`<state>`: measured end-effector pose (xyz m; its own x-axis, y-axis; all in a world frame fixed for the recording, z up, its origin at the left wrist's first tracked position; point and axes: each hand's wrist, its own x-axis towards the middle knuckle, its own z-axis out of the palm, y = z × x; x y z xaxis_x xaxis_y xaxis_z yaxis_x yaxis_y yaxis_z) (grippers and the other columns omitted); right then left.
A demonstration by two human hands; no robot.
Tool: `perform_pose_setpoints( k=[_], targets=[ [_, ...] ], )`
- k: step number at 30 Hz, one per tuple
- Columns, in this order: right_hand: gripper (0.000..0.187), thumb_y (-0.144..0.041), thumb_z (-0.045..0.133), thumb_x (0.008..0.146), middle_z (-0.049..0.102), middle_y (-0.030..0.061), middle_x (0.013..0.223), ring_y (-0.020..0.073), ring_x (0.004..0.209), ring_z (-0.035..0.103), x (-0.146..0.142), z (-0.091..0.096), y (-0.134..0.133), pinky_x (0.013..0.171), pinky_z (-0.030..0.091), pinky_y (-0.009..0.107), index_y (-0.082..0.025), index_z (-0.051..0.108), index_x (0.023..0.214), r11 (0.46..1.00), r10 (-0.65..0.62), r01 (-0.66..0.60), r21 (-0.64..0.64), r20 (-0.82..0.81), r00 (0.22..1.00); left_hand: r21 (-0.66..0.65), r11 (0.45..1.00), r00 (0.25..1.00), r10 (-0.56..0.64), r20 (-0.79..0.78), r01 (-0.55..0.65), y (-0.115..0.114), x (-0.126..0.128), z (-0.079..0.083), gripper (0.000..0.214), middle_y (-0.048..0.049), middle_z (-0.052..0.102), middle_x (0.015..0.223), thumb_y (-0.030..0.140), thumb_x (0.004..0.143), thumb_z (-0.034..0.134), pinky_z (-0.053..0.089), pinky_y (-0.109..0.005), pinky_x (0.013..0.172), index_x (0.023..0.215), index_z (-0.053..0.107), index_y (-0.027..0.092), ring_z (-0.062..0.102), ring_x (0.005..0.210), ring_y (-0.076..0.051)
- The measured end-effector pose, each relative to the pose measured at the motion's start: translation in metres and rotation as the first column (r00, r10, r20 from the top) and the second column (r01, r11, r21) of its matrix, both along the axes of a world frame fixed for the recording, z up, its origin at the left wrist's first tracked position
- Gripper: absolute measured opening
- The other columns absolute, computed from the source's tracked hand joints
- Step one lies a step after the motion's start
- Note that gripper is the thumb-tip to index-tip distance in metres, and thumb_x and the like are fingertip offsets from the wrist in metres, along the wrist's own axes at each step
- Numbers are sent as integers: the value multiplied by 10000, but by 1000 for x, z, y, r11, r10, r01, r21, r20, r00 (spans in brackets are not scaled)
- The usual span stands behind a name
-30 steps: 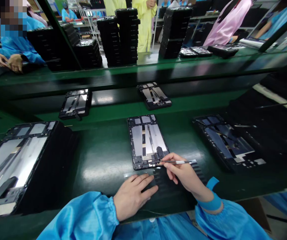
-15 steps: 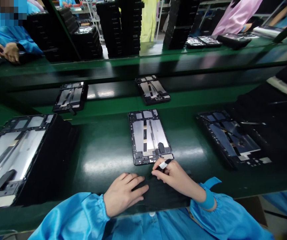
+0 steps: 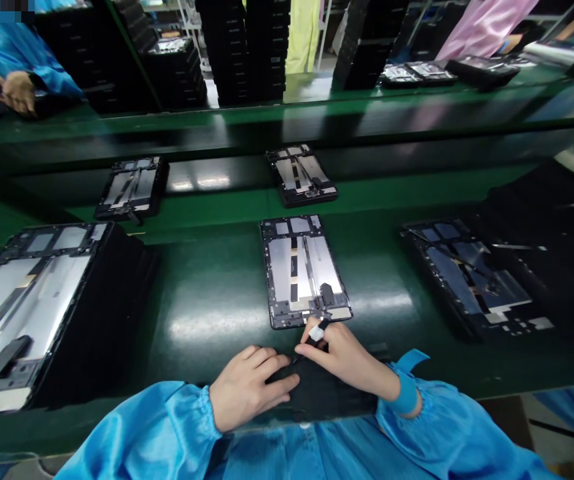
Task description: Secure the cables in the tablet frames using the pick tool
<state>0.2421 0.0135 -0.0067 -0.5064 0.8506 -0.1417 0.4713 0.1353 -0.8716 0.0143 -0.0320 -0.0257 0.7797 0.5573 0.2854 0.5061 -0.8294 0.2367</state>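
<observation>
Glossy green conveyor belt (image 3: pixel 207 313) fills most of our head cam view; the black tablet frame (image 3: pixel 304 270) with its silver panels lies flat on it, straight ahead of us and just past our hands; our right hand (image 3: pixel 341 357) has a firm pinch on a slim black tool (image 3: pixel 317 333) with a white band, fingers closed around it; its upper end sits just beside the frame's near edge, and the thin tip angles down and left over a black mat (image 3: pixel 327 397); our left hand (image 3: pixel 251 390) is open, palm down on that mat, holding nothing; our blue sleeves (image 3: pixel 137 427) come in from the near edge, with a blue strap (image 3: pixel 407 397) at the right wrist; another frame (image 3: pixel 31 300) sits on a black stack to the left, and one more (image 3: pixel 467 280) lies to the right; two others (image 3: pixel 129 190) (image 3: pixel 299 175) lie farther along; beyond them are tall stacks of black trays (image 3: pixel 241 53); a co-worker's hands (image 3: pixel 4 93) show at far left, with a yellow gown (image 3: pixel 303 33) and a pink gown (image 3: pixel 487 27) behind.
</observation>
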Motion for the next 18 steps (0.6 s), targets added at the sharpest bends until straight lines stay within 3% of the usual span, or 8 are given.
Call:
perform_pose_setpoints(
  k=[6,9,12,18],
  targets=[
    [295,-466,620,871,642,0,673,162,615,662,13,8,15,550,525,261,-199,556,765,956,-219,136,-259,-326,920,-24,1000,998,10,59,-8,7,-2,8,236,-60,652,1079,320,971,532,446,-296,736,1166,636,236,571,919,-183],
    [358,-523,683,798,656,-1,638,168,597,685,12,19,39,517,533,248,-197,539,769,932,-281,179,-315,-314,907,24,997,990,65,126,-69,23,-4,14,195,-59,663,1021,237,967,540,448,-277,721,1132,635,198,587,874,-160],
    [374,-526,707,758,651,-8,561,185,569,699,1,22,60,456,523,231,-199,525,763,919,-249,144,-366,-259,933,92,984,976,137,169,-154,39,-6,15,145,-51,678,987,210,959,554,454,-268,713,1076,636,187,597,850,-149],
    [318,-462,702,764,660,-4,549,178,535,697,-13,15,69,402,500,199,-199,525,757,906,-201,114,-407,-179,963,139,973,970,157,184,-184,46,-8,5,131,-53,693,1001,179,961,542,472,-264,718,1057,632,182,611,852,-147]
  ],
)
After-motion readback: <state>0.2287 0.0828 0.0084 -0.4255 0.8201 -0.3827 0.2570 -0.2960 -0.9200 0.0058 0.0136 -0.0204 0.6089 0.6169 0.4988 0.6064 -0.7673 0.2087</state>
